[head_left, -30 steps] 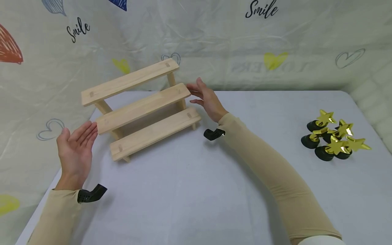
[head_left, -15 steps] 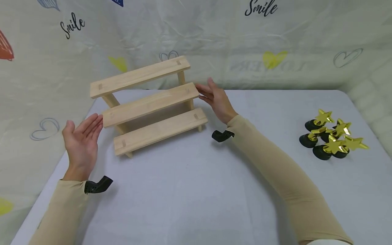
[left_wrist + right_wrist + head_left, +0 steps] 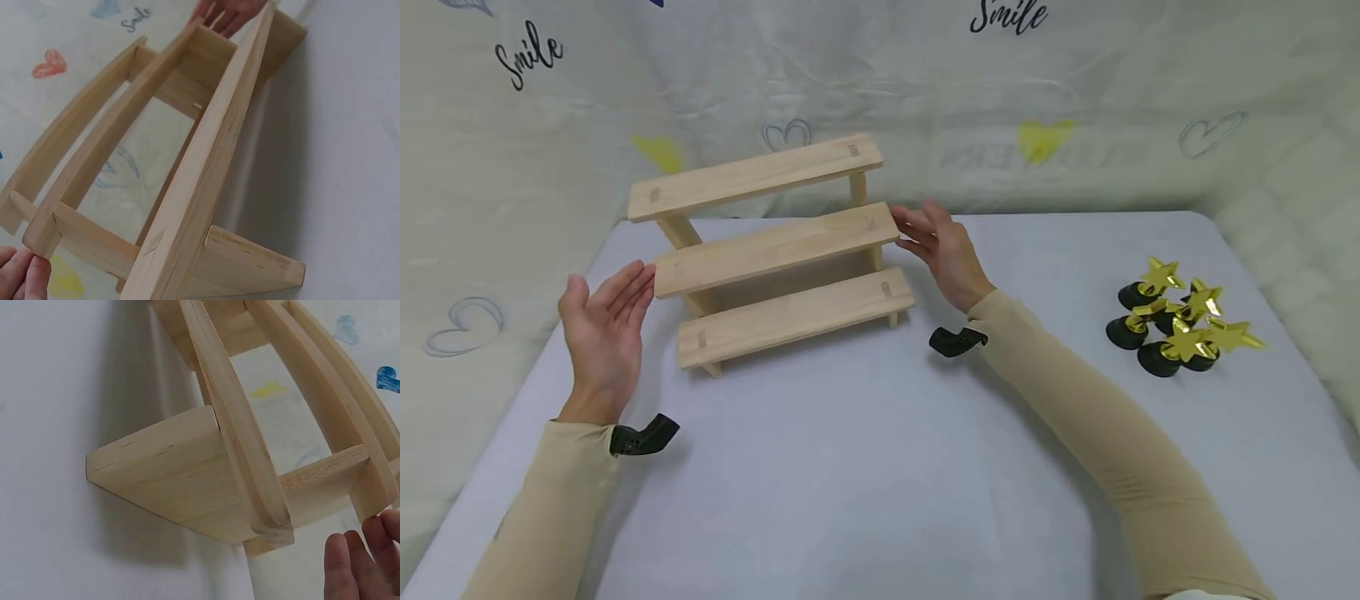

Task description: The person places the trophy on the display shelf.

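The pale wooden shelf (image 3: 775,250) with three long flat steps stood on the white counter (image 3: 820,500), where the unclenched left grip (image 3: 606,342) and right grip (image 3: 951,258) touched its middle step's ends, and it looked stiff, light and easiest to hold there.

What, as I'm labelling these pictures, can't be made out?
Head: parts of some gold star trophies, hidden behind others.
Head: legs of the wooden stand, partly hidden by its shelves.
Left wrist: most of the left hand, cut off by picture edges.
Right wrist: most of the right hand, cut off likewise.
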The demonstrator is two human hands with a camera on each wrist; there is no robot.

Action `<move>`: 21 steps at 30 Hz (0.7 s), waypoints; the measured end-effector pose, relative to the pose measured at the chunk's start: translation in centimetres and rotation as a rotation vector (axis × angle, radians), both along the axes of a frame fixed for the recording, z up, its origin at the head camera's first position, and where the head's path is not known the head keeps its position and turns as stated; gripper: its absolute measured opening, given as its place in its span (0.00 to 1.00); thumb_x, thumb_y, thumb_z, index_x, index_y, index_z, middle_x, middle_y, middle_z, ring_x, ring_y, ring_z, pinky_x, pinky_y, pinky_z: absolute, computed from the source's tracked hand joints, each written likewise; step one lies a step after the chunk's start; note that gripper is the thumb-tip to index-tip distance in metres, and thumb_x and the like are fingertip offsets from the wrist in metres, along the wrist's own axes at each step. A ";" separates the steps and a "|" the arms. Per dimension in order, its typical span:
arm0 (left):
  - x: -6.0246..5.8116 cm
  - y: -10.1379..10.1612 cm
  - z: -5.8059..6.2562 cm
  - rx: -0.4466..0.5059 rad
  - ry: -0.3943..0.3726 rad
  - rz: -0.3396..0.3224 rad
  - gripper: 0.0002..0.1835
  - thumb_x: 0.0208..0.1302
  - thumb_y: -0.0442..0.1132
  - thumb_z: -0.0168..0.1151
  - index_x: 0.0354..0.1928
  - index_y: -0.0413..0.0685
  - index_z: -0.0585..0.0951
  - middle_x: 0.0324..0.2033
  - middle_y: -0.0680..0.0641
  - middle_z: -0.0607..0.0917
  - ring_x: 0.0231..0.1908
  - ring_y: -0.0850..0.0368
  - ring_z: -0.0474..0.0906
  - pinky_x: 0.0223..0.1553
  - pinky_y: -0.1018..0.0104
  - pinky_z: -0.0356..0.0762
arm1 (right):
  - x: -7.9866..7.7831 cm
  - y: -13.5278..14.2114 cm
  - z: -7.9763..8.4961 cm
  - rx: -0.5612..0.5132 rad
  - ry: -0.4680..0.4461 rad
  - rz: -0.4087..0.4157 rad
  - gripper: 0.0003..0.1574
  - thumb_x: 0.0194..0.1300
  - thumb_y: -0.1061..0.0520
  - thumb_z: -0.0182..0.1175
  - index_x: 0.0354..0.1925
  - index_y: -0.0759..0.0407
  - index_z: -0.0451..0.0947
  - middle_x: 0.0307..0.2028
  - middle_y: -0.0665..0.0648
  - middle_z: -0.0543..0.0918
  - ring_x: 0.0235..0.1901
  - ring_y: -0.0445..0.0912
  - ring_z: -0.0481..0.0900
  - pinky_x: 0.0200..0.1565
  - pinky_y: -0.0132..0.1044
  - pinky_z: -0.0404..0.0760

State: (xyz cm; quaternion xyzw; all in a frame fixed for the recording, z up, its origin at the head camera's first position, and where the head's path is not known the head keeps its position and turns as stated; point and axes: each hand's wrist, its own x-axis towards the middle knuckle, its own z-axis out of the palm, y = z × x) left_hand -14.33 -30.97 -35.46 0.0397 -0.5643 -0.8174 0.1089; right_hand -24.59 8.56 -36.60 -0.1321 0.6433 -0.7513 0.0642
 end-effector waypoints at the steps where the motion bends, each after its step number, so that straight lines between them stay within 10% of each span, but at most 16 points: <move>1: -0.2 0.2 0.0 -0.012 0.002 -0.001 0.38 0.78 0.63 0.34 0.72 0.43 0.71 0.68 0.45 0.73 0.71 0.54 0.67 0.77 0.71 0.59 | 0.1 0.2 0.0 0.004 0.005 0.000 0.43 0.80 0.35 0.37 0.73 0.64 0.69 0.74 0.59 0.72 0.75 0.49 0.70 0.75 0.44 0.69; 21: -2.4 4.6 -0.2 -0.114 0.010 -0.068 0.41 0.78 0.65 0.34 0.75 0.37 0.67 0.69 0.43 0.73 0.70 0.54 0.68 0.77 0.70 0.60 | 3.7 6.2 -0.5 0.037 0.043 -0.051 0.49 0.79 0.31 0.40 0.71 0.70 0.69 0.74 0.64 0.70 0.77 0.50 0.67 0.77 0.42 0.65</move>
